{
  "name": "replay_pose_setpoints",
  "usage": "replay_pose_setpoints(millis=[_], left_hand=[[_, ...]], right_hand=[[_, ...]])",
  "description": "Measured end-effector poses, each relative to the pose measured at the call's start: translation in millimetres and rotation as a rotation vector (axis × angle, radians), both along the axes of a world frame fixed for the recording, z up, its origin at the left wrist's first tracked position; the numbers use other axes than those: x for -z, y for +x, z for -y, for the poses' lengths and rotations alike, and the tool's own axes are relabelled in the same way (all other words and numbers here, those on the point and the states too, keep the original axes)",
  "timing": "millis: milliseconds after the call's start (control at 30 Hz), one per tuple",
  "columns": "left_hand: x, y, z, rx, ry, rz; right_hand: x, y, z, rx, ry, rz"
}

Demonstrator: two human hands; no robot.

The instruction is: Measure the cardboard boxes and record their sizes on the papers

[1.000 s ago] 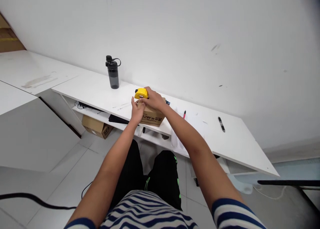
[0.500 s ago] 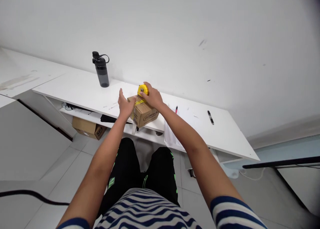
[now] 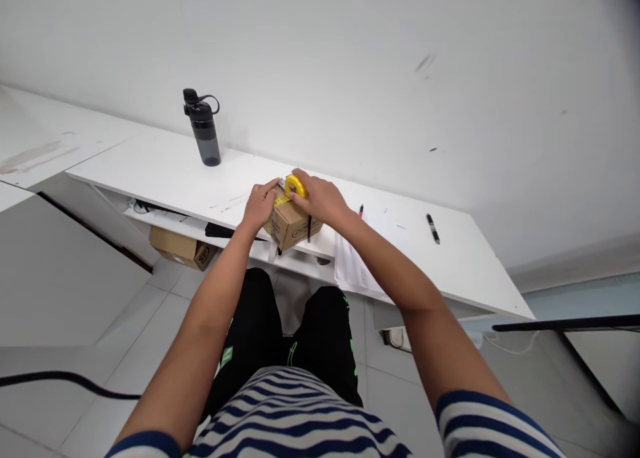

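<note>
A small brown cardboard box (image 3: 292,226) with black print rests near the front edge of the white desk. My right hand (image 3: 323,197) is closed around a yellow tape measure (image 3: 296,186) above the box's top. A short length of yellow blade (image 3: 283,200) runs from it across the top to the left edge. My left hand (image 3: 260,206) grips the box's left side, thumb and forefinger at the top edge by the blade's end; its other fingers are partly hidden. A thin black strap (image 3: 309,229) hangs down the box's front below my right hand.
A dark water bottle (image 3: 205,135) stands at the back left of the desk (image 3: 160,158). White papers (image 3: 357,258), a red-tipped pen (image 3: 361,211) and a black marker (image 3: 433,229) lie to the right. Another carton (image 3: 175,247) sits below the desktop at left.
My left fingers, spread before, have closed in against the box's left top edge. My right hand and the tape measure have shifted slightly right, and the black strap now hangs in front of the box.
</note>
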State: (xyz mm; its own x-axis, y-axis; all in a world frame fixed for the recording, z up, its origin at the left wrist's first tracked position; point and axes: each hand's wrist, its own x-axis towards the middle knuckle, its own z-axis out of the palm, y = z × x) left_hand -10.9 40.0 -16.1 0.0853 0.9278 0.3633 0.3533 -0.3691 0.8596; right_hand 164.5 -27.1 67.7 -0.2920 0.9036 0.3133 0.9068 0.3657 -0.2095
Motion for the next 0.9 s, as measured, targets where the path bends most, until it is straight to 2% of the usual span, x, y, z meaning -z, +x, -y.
replay_pose_setpoints(millis=[167,300,500,900], left_hand=[[1.0,-3.7,-3.5,0.022,0.024,-0.107],[3.4,-4.2,-7.6,0.033,0.047,-0.107],[3.0,-2.6,-8.1,0.029,0.019,-0.09],[3.7,-3.0,-5.5,0.0,0.009,-0.167]], right_hand=[[8.1,29.2,58.7,0.061,-0.023,-0.007],[20.0,44.1,84.3,0.121,-0.03,-0.037],[29.4,45.8,87.5,0.176,-0.021,-0.045],[29.6,41.4,90.8,0.209,0.065,0.155]])
